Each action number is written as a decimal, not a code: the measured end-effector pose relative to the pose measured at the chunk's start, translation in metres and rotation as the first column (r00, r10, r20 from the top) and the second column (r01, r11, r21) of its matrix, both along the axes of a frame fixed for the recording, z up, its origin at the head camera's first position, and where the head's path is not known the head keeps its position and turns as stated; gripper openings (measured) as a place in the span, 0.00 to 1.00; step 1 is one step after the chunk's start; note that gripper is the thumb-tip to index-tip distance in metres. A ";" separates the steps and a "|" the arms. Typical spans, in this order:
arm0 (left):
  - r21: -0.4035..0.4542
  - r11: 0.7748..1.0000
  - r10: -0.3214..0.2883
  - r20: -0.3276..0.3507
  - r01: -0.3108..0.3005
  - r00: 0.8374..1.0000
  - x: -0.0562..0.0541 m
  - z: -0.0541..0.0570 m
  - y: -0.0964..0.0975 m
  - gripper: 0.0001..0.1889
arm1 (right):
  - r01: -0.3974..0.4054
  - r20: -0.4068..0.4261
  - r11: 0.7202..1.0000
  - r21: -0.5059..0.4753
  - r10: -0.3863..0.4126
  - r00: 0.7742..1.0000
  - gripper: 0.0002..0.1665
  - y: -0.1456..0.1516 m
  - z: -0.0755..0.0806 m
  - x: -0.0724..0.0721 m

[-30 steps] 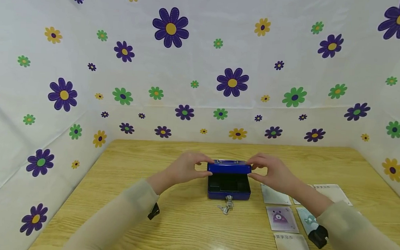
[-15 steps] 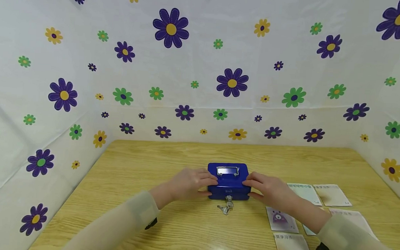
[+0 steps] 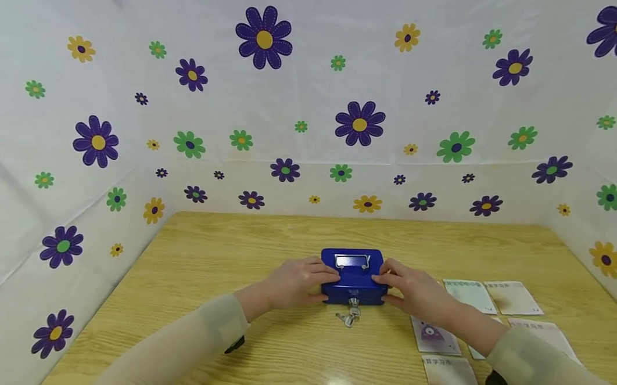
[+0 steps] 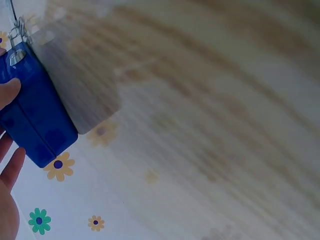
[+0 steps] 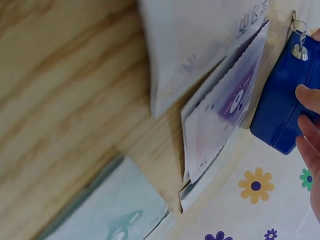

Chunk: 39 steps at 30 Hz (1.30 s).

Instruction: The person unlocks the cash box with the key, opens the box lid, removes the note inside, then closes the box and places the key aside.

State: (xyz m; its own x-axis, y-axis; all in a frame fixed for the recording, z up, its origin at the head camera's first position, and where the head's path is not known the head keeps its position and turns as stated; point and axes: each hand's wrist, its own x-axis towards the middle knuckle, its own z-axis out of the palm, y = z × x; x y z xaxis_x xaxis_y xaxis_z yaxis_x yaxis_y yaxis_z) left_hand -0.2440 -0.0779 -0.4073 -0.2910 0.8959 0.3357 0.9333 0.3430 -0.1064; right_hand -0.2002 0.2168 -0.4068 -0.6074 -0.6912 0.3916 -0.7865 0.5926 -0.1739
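Note:
A blue metal cash box (image 3: 355, 282) with a silver folding handle (image 3: 352, 261) on top sits on the table, its lid down. Keys (image 3: 349, 319) on a ring hang from the front lock onto the wood. My left hand (image 3: 295, 282) holds the box's left side, fingers on the lid and thumb low at the front corner. My right hand (image 3: 418, 291) holds the opposite side in the same way. The left wrist view has the thumb (image 4: 9, 92) against the blue end wall. In the right wrist view the thumb (image 5: 307, 97) presses near the lid seam.
Stacks of printed paper notes lie right of the box, among them a purple monster note (image 3: 429, 337), a greenish note (image 3: 470, 297) and a pale one (image 3: 452, 383) in front. A flower-print cloth (image 3: 292, 98) rises behind the wooden table (image 3: 243, 235).
The cash box's lid, held raised by both hands a second ago, has swung down shut. Both hands have come down and forward with it and stay at the box's sides.

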 end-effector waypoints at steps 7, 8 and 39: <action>0.045 0.999 0.022 0.063 -0.025 0.998 0.002 0.000 0.001 0.21 | -0.010 0.000 1.000 -0.012 0.010 1.000 0.23 0.001 0.001 -0.001; 0.047 0.998 0.028 0.071 -0.032 0.997 0.002 0.000 0.001 0.21 | -0.008 0.005 1.000 -0.009 0.008 1.000 0.23 0.001 0.001 -0.001; 0.100 0.989 0.086 0.208 -0.108 0.974 0.004 -0.007 0.000 0.21 | 0.267 0.326 0.949 -0.169 -0.202 0.923 0.05 -0.027 0.011 0.026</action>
State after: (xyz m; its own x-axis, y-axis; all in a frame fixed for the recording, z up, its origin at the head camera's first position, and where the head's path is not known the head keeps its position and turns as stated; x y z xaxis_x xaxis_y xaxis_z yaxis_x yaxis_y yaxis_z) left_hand -0.2405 -0.0778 -0.4139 -0.4468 0.8208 0.3559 0.8932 0.4319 0.1251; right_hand -0.1737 0.1893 -0.3962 -0.8536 -0.4378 0.2824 -0.5198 0.6790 -0.5184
